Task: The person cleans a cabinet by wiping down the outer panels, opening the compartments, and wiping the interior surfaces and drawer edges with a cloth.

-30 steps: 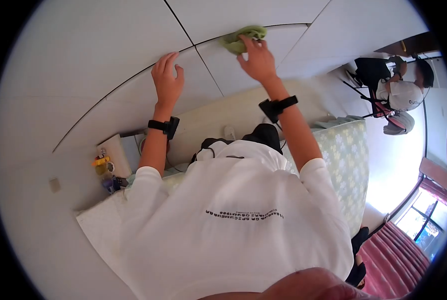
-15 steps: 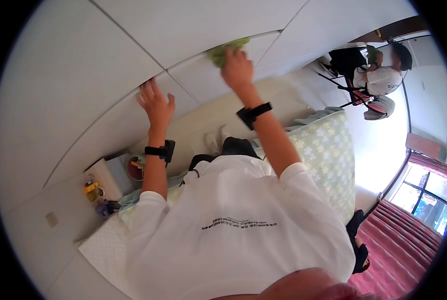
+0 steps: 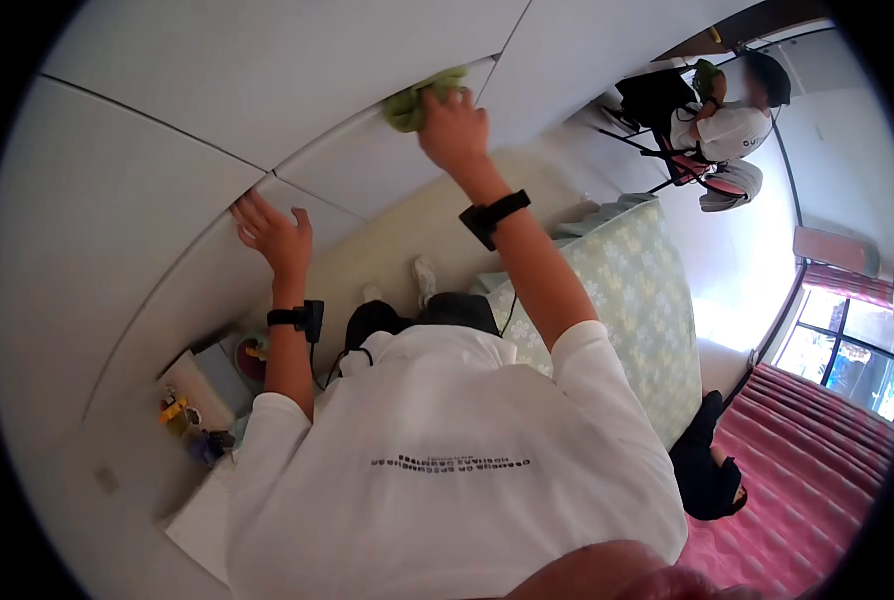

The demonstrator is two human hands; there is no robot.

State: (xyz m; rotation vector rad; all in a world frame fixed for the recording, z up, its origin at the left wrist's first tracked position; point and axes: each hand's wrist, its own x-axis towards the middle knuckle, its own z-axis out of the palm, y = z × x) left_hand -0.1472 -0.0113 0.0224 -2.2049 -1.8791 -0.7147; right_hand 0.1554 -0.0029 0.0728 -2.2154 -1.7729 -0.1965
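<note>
My right hand [image 3: 454, 132] holds a crumpled green cloth [image 3: 404, 110] at the seam beneath an upper panel of the white cabinet [image 3: 337, 75]. The fingers press on the cloth, and part of it bunches out beyond them. To the left, my left hand [image 3: 275, 237] rests with fingers outstretched and thumb apart at the edge of another cabinet panel. Its fingertips touch the seam line, and nothing is in that hand. Both wrists wear black straps with small black boxes.
Behind me is a bed with a green floral cover [image 3: 622, 310]. A small bedside stand [image 3: 197, 385] holds several items, beside a bin [image 3: 252, 357]. A seated person [image 3: 727, 130] holds something green at the far right. A person in dark clothes [image 3: 707, 465] is near the pink curtain [image 3: 797, 440].
The view has shifted along the cabinet. My right hand and the cloth remain at the seam, while my left hand still rests on the panel edge, further left in view.
</note>
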